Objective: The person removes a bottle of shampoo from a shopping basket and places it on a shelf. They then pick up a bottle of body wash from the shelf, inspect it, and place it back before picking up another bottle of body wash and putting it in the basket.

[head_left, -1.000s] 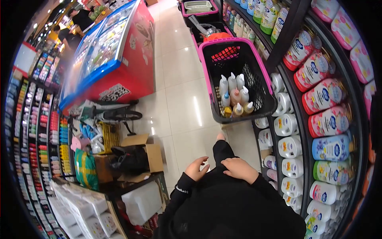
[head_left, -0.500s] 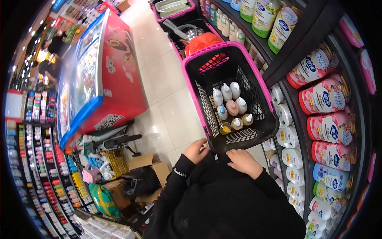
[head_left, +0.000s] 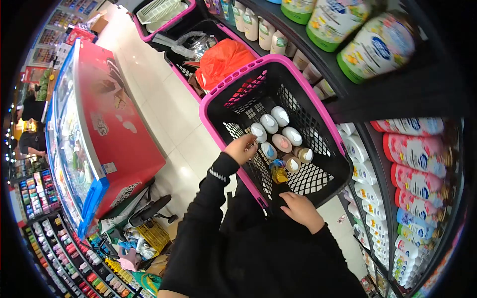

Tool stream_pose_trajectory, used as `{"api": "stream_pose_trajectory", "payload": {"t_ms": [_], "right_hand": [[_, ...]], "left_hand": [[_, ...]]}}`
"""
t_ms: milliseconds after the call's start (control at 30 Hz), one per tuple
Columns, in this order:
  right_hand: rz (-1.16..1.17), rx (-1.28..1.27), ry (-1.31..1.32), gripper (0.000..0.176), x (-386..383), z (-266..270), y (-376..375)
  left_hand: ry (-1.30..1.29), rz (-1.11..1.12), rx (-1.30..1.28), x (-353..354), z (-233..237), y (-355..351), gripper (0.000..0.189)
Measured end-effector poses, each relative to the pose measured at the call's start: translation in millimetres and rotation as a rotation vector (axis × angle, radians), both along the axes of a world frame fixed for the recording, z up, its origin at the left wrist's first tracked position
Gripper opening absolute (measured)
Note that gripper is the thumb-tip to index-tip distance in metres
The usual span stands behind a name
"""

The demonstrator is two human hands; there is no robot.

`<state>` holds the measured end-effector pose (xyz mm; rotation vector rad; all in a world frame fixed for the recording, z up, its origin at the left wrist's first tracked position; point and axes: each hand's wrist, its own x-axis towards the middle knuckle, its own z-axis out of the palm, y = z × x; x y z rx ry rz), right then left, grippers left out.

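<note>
A black shopping basket [head_left: 338, 134] with a pink rim stands in front of me. Inside it several pump bottles are upright, among them a white bottle [head_left: 258, 132], a pink bottle [head_left: 281, 143] and a yellow bottle [head_left: 279, 174]. My left hand [head_left: 242, 149] reaches over the left rim, its fingers loosely bent and apart, fingertips right at the white bottle. At the basket's near end lies my right hand [head_left: 301, 211], fingers stretched toward the yellow bottle and overlapping the rim in this view.
More pink-rimmed baskets stand beyond, one holding a red bag [head_left: 223, 62]. Shelves of bottles [head_left: 412, 154] run along the right. A red chest freezer [head_left: 119, 119] is at the left, with a yellow crate [head_left: 154, 237] near its end. Two people are far left.
My left hand has moved from the near rim up and over the left side to the bottles. My right hand stays at the near end. The view has turned and come closer.
</note>
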<state>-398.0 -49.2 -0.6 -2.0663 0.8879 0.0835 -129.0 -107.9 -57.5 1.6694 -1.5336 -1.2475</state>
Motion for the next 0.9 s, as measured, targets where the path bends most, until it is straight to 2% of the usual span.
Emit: {"api": "stream_pose_trajectory", "payload": {"t_ms": [67,133,200,267,300,333,433,467,533,633,667,700,767,833,867,900], "right_hand": [[-0.024,0.039,0.023,0.038,18,-22,-5],[-0.144,0.055,0.055,0.043,37,-40,-11],[-0.167,0.112,0.064,0.048,53,-53,-19],[-0.349,0.254,-0.135,0.051,63,-84,-19],[-0.432,0.399,-0.162,0.053,67,-99,-20],[-0.436,0.41,-0.158,0.053,72,-110,-23],[-0.72,0.594,-0.207,0.06,88,-138,-39],[-0.819,0.516,-0.303,0.063,90,-163,-36],[-1.109,0.674,-0.275,0.067,92,-198,-36],[-1.198,0.62,-0.206,0.072,103,-226,-44],[-1.197,0.63,-0.195,0.072,108,-231,-47],[-1.146,0.585,-0.179,0.073,113,-237,-50],[-1.036,0.538,-0.104,0.076,122,-240,-61],[-1.027,0.532,-0.104,0.076,129,-252,-68],[-1.02,0.52,-0.113,0.076,131,-260,-70],[-1.01,0.525,-0.107,0.076,131,-268,-72]], "left_hand": [[-0.026,-0.042,0.076,14,-13,-34,0.03],[-0.083,-0.049,0.058,20,-28,-62,0.029],[-0.118,-0.108,0.01,26,-64,-82,0.031],[-0.172,-0.147,0.031,25,-81,-99,0.028],[-0.207,-0.192,0.07,25,-93,-106,0.027],[-0.242,-0.238,0.108,25,-107,-113,0.025],[-0.294,-0.261,0.231,23,-148,-126,0.023],[-0.343,-0.277,0.324,23,-167,-128,0.022],[-0.3,-0.265,0.302,24,-200,-126,0.021],[-0.346,-0.213,0.569,25,-237,-125,0.028],[-0.341,-0.213,0.581,24,-260,-118,0.028],[-0.34,-0.147,0.592,23,-283,-111,0.03],[-0.336,-0.082,0.611,21,-291,-105,0.031],[-0.026,0.217,0.814,16,-292,-95,0.044],[-0.023,0.225,0.822,18,-322,-87,0.044],[0.078,0.04,0.895,21,-351,-80,0.055]]}}
